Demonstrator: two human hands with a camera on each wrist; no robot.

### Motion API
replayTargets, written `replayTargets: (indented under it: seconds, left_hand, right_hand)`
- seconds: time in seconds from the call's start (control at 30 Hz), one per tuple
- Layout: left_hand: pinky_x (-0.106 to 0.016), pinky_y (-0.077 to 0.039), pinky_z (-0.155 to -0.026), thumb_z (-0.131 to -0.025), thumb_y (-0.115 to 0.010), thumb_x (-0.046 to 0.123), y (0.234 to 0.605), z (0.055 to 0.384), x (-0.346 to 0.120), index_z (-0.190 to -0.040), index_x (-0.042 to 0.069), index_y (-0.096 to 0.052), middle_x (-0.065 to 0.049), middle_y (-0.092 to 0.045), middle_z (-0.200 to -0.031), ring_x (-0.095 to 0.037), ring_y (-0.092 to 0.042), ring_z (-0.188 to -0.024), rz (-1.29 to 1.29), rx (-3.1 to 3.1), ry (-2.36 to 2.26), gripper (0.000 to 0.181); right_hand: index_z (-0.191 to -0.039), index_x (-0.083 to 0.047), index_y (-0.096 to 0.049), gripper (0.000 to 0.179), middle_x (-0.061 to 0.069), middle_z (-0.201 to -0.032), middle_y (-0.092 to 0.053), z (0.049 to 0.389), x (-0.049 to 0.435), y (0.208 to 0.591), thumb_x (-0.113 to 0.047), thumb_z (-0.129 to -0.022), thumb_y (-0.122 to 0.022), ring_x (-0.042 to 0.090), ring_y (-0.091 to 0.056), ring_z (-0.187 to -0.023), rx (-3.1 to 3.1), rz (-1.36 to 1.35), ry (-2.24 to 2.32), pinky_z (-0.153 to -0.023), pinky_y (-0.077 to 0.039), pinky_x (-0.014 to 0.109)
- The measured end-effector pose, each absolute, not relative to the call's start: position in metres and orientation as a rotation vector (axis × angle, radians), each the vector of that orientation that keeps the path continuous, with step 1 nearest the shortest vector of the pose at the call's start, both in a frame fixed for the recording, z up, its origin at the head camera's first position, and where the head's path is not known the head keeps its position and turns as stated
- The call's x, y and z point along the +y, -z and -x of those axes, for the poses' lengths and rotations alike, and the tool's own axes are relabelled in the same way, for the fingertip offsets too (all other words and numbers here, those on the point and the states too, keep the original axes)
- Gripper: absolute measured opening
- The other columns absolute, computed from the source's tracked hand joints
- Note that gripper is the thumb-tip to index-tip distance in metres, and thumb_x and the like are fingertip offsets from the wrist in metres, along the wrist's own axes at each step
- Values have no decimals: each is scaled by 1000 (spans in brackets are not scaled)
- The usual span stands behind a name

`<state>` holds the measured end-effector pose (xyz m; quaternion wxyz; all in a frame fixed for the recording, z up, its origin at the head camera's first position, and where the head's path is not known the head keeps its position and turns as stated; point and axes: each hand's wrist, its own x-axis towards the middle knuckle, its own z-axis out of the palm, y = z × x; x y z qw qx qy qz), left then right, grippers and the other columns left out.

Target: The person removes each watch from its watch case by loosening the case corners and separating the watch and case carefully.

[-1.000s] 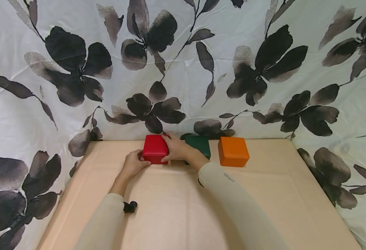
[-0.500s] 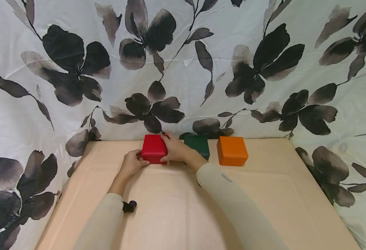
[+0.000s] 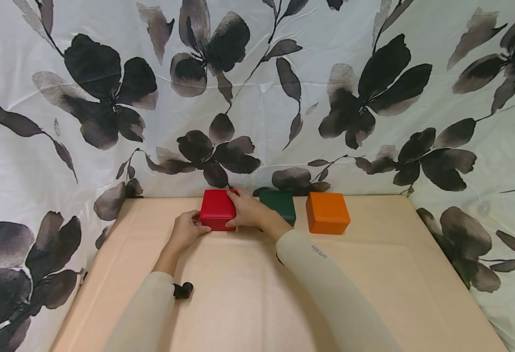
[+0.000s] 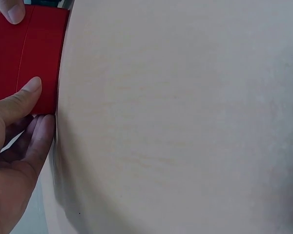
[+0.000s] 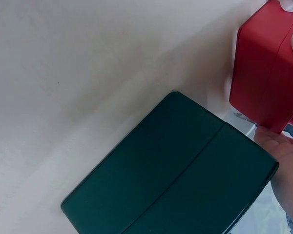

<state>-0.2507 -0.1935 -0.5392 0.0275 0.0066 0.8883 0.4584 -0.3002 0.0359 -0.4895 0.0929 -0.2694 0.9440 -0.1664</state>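
A red box (image 3: 217, 210) with a lid seam stands at the back of the table, between both hands. At its left front corner my left hand (image 3: 186, 229) holds on, with the thumb (image 4: 33, 87) against the front face and the other fingers around the left side. My right hand (image 3: 249, 209) grips the right side, thumb low at the front and fingers at the back edge. Just right of that hand is a dark green box (image 5: 171, 170), partly hidden by the hand and wrist in the head view. An orange box (image 3: 327, 213) stands farther right, untouched.
The boxes stand in a row along the rear edge of a beige-covered table (image 3: 257, 293). Behind and beside it hangs a white cloth (image 3: 275, 117) printed with dark flowers. A small black device (image 3: 183, 291) sits at my left wrist.
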Motion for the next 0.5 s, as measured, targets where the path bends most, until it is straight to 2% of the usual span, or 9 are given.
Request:
replayTargets:
  seconds: [0.5]
  left_hand:
    - [-22, -52, -72, -83, -86, 6, 537, 250, -193, -129, -4, -66, -18, -72, -104, -23, -62, -88, -11, 2735, -1398, 51]
  right_hand:
    - [-159, -8, -38, 100, 14, -163, -36, 302, 36, 490, -49, -79, -84, 31, -47, -140, 2807, 780, 503, -106, -55, 46]
